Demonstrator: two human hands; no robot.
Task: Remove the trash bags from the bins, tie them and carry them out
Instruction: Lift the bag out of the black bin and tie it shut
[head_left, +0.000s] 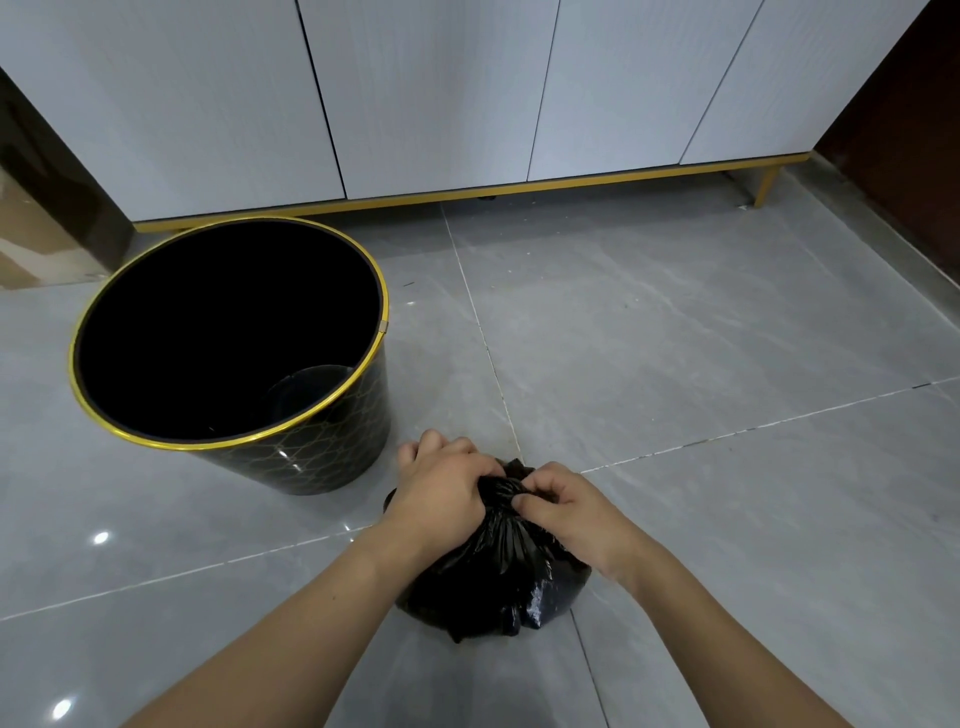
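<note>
A black trash bag sits on the grey tiled floor, its top gathered into a bunch. My left hand grips that gathered neck from the left. My right hand pinches the neck from the right, with thumb and fingers curled into the plastic. To the left stands a round black bin with a gold rim and a faint gold pattern. No bag lines the bin, and its dark inside shows only the bare bottom.
A white cabinet with a gold base rail and a gold leg runs along the back. A dark wooden panel stands at the far right. A brown panel and cardboard sit at the left edge.
</note>
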